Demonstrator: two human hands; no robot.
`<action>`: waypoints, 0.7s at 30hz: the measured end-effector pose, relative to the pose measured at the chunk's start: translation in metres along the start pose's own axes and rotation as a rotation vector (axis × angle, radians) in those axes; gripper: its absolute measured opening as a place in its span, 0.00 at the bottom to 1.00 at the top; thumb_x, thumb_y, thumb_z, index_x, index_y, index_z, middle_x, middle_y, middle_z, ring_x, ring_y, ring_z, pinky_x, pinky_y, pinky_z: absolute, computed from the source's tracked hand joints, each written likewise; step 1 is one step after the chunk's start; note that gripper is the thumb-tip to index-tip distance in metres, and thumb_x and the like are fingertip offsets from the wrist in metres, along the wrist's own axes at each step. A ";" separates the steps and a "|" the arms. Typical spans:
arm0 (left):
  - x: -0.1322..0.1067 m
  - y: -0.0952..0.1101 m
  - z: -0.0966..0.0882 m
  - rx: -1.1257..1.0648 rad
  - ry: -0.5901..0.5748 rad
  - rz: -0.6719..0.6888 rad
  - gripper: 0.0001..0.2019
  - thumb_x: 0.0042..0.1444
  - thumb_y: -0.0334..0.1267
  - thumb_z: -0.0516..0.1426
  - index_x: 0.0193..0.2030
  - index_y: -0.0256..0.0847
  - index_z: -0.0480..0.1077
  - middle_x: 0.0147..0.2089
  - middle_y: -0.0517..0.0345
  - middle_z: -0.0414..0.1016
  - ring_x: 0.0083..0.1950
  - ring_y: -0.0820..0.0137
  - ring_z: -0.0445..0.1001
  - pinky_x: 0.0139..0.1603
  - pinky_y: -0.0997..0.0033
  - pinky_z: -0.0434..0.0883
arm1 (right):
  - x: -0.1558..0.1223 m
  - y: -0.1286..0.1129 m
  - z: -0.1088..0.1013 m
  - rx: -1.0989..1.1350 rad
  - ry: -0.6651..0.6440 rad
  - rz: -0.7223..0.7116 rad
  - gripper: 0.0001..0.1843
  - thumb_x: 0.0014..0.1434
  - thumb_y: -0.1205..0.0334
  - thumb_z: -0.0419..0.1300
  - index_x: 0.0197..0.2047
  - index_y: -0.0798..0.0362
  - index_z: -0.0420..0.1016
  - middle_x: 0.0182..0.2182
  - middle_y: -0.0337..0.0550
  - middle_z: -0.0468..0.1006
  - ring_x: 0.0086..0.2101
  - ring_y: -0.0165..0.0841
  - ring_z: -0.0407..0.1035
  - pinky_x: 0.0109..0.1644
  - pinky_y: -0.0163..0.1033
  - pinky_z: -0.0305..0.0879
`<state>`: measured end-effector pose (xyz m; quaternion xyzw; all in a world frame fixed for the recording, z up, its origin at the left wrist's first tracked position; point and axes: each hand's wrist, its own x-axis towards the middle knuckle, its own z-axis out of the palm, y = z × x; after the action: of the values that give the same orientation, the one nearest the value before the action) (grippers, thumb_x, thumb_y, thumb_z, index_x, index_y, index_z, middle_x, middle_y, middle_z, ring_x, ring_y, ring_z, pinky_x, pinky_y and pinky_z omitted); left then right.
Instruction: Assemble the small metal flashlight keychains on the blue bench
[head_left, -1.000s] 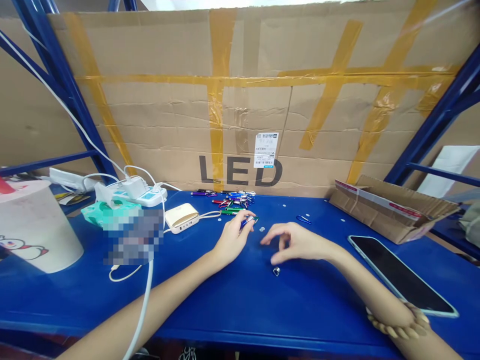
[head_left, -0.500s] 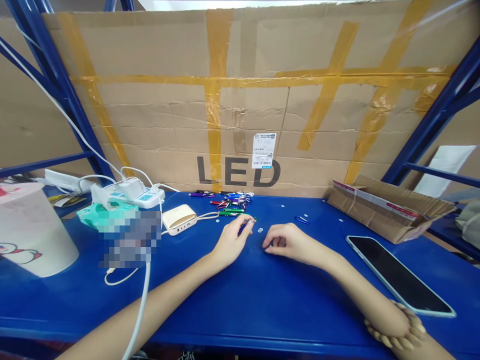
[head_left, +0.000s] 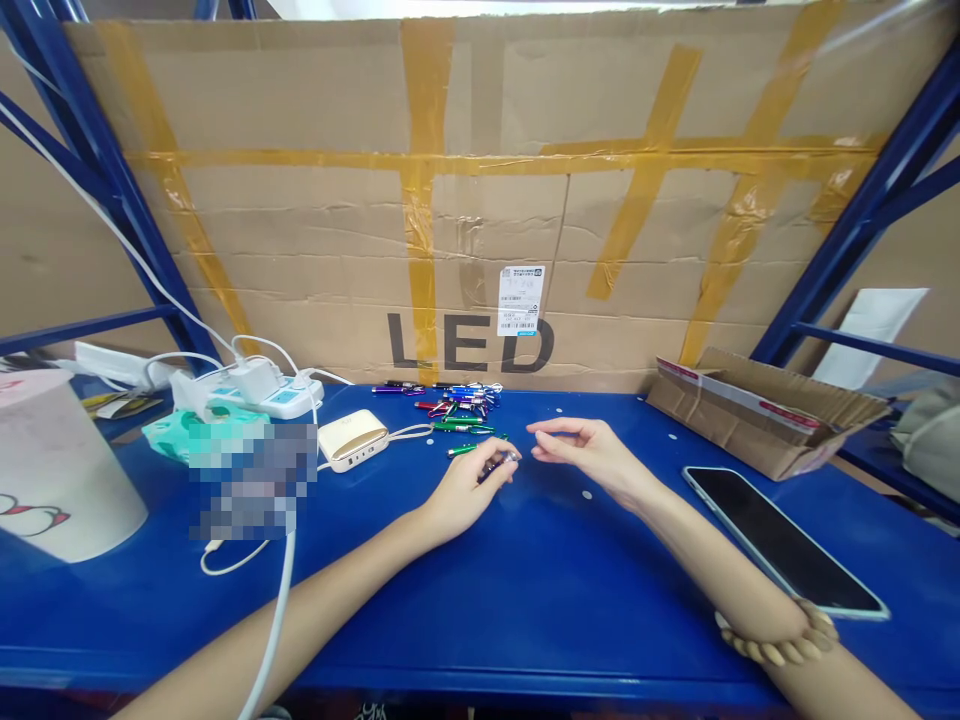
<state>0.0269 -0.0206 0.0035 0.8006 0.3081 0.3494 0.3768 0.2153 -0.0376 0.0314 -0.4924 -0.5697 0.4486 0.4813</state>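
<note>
Apparently, head view, work in hand: midway on one small silvery piece (head_left: pixel 511 457); you can't tell which items in the far pen pile (head_left: pixel 472 396) are done or left.
Left hand (head_left: pixel 461 492): pinching that piece, which is partly hidden.
Right hand (head_left: pixel 600 462): fingers stretched, tips close; whether they pinch anything isn't clear. The piece sits just left of them.
Green pen (head_left: pixel 462 450): lying just beyond your left hand.

Bare hands (head_left: pixel 466 492), bare forearms (head_left: pixel 349 580), beige beaded bracelet (head_left: pixel 792 651) on the right (chunky, rounded)
</note>
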 end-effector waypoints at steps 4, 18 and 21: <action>-0.001 0.000 0.002 -0.015 -0.050 0.019 0.09 0.59 0.39 0.49 0.41 0.39 0.65 0.30 0.59 0.71 0.32 0.72 0.71 0.36 0.73 0.66 | -0.002 0.003 0.010 0.153 -0.057 0.092 0.19 0.38 0.56 0.69 0.34 0.56 0.77 0.26 0.41 0.80 0.32 0.33 0.75 0.47 0.42 0.69; -0.003 0.007 0.004 -0.035 -0.007 -0.064 0.03 0.55 0.35 0.52 0.32 0.39 0.62 0.26 0.60 0.73 0.29 0.73 0.72 0.32 0.75 0.69 | -0.002 0.001 0.017 -0.095 -0.019 -0.105 0.15 0.37 0.52 0.68 0.27 0.55 0.79 0.26 0.42 0.79 0.26 0.30 0.71 0.34 0.38 0.70; -0.002 0.007 0.004 -0.037 0.021 -0.073 0.04 0.54 0.35 0.53 0.31 0.40 0.60 0.26 0.60 0.73 0.28 0.72 0.73 0.31 0.74 0.69 | -0.002 0.001 0.018 -0.113 -0.023 -0.147 0.13 0.39 0.54 0.67 0.26 0.55 0.79 0.26 0.42 0.79 0.26 0.29 0.70 0.33 0.37 0.70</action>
<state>0.0305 -0.0275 0.0064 0.7780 0.3343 0.3496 0.4008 0.1980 -0.0399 0.0274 -0.4704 -0.6343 0.3849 0.4778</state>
